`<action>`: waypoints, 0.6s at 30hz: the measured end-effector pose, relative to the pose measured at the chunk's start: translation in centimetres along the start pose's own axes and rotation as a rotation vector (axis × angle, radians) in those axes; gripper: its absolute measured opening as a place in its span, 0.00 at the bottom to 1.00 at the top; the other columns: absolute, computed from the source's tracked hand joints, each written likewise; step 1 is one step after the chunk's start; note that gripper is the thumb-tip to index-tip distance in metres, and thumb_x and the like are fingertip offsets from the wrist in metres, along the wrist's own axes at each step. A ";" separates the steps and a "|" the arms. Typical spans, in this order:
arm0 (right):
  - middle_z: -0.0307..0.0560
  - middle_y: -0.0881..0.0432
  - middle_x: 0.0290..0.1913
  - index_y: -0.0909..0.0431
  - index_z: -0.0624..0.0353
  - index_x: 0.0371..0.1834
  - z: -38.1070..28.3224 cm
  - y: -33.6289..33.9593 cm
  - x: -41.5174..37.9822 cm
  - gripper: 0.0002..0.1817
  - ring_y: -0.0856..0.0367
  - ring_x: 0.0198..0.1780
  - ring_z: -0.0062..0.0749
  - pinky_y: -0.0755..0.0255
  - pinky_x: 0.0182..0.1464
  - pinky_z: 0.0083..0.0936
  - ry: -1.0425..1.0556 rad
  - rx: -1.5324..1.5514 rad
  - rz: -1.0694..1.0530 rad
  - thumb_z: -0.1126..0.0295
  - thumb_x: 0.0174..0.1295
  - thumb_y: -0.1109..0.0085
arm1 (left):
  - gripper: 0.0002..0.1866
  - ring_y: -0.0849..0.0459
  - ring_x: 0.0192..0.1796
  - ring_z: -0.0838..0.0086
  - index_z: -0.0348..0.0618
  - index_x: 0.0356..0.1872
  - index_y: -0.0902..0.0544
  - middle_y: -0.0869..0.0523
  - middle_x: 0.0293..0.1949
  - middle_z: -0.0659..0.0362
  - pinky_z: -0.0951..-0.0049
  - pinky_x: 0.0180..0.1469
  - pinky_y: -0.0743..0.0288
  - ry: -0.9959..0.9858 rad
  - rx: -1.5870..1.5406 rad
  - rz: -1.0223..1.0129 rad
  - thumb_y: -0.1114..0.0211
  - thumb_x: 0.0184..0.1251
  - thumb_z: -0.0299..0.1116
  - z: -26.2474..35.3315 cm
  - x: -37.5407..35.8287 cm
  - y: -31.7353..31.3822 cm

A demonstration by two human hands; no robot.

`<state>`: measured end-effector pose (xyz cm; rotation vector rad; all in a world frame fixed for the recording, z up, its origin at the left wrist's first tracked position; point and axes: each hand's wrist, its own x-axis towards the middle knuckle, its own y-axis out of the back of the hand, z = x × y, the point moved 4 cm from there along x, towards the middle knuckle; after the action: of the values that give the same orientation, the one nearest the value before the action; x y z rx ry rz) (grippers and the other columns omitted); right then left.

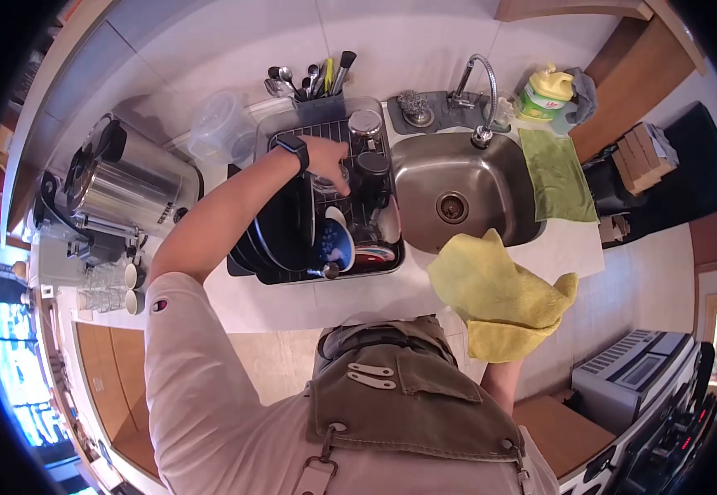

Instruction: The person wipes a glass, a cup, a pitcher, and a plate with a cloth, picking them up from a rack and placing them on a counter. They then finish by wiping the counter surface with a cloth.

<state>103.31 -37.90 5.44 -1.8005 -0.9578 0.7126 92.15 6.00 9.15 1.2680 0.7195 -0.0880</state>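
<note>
My left hand (326, 158), with a dark watch on the wrist, reaches into the dish rack (278, 137). Its thumb and fingers are apart, close over a clear glass (324, 183). Just right of the fingers stand a dark cup (372, 167) and a glass jar (365, 125). Black pans (282, 224) lean on the rack's left side, with a blue patterned bowl (335, 246) beside them. A yellow cloth (498, 289) hangs over my right hand in front of the sink; the cloth hides the fingers, and only the forearm shows below it.
Right of the rack is a steel sink (422, 165) with a curved faucet (482, 99). A green towel (554, 175) lies along its right edge, below a yellow-capped bottle (545, 95). Utensils fill a holder (320, 107) behind the rack. A large steel urn (136, 186) stands left.
</note>
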 end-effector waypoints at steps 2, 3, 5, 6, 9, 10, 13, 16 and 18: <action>0.52 0.22 0.62 0.27 0.65 0.65 -2.2 0.8 1.2 0.32 0.22 0.62 0.41 0.28 0.65 0.38 -0.027 0.022 -0.013 0.51 0.66 0.43 | 0.52 0.15 0.57 0.52 0.38 0.63 0.24 0.14 0.53 0.43 0.58 0.57 0.23 0.043 0.060 -0.132 0.18 0.36 0.61 -0.6 1.7 -1.9; 0.52 0.22 0.62 0.27 0.65 0.65 -3.3 1.2 1.8 0.32 0.22 0.62 0.41 0.28 0.65 0.39 -0.037 0.035 -0.019 0.51 0.66 0.43 | 0.56 0.15 0.57 0.52 0.37 0.64 0.26 0.14 0.54 0.43 0.58 0.58 0.23 0.063 0.091 -0.196 0.18 0.33 0.61 -1.3 2.5 -2.4; 0.52 0.22 0.63 0.27 0.65 0.65 -5.7 2.0 2.8 0.33 0.23 0.62 0.41 0.29 0.66 0.39 -0.051 0.055 -0.029 0.49 0.66 0.44 | 0.56 0.15 0.57 0.52 0.36 0.66 0.27 0.14 0.54 0.43 0.59 0.58 0.23 0.049 0.022 -0.198 0.17 0.34 0.58 -1.6 2.7 -2.0; 0.52 0.22 0.63 0.27 0.65 0.65 -6.6 2.4 3.2 0.33 0.23 0.62 0.41 0.29 0.66 0.39 -0.061 0.063 -0.030 0.49 0.66 0.44 | 0.56 0.15 0.57 0.52 0.36 0.67 0.28 0.14 0.54 0.43 0.59 0.58 0.23 0.042 -0.018 -0.201 0.17 0.35 0.57 -1.6 2.6 -2.3; 0.53 0.22 0.63 0.28 0.65 0.65 -9.0 3.4 4.9 0.34 0.23 0.62 0.42 0.29 0.66 0.40 -0.086 0.082 -0.044 0.47 0.66 0.45 | 0.49 0.14 0.56 0.54 0.38 0.63 0.26 0.13 0.50 0.44 0.60 0.57 0.22 0.084 -0.100 -0.083 0.17 0.36 0.50 -1.5 1.9 -1.7; 0.53 0.23 0.63 0.28 0.65 0.65 -9.3 3.7 5.3 0.34 0.23 0.62 0.42 0.29 0.66 0.40 -0.099 0.090 -0.043 0.47 0.66 0.45 | 0.47 0.14 0.55 0.54 0.39 0.62 0.26 0.13 0.49 0.45 0.60 0.57 0.22 0.099 -0.127 -0.051 0.17 0.37 0.48 -1.4 1.5 -1.6; 0.53 0.23 0.64 0.28 0.65 0.65 -10.6 4.2 6.5 0.35 0.23 0.62 0.42 0.29 0.67 0.41 -0.118 0.108 -0.058 0.45 0.67 0.46 | 0.42 0.14 0.53 0.55 0.41 0.57 0.24 0.12 0.48 0.48 0.60 0.56 0.22 0.114 -0.184 -0.050 0.17 0.37 0.44 -1.9 1.7 -2.1; 0.54 0.23 0.64 0.28 0.66 0.66 -10.9 4.2 7.3 0.37 0.23 0.63 0.42 0.29 0.67 0.41 -0.150 0.117 -0.077 0.43 0.67 0.47 | 0.41 0.14 0.52 0.56 0.42 0.57 0.24 0.12 0.47 0.49 0.60 0.55 0.22 0.113 -0.204 -0.014 0.16 0.36 0.42 -2.2 1.8 -1.7; 0.54 0.23 0.64 0.28 0.66 0.66 -10.6 4.2 7.6 0.37 0.23 0.63 0.43 0.29 0.68 0.42 -0.179 0.121 -0.087 0.42 0.67 0.47 | 0.40 0.14 0.52 0.56 0.43 0.56 0.24 0.12 0.47 0.49 0.60 0.54 0.22 0.111 -0.217 0.007 0.16 0.36 0.41 -2.2 1.4 -1.5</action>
<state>116.97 -37.43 5.24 -1.6005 -1.0802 0.8690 91.64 7.89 6.84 1.0731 0.7981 0.0654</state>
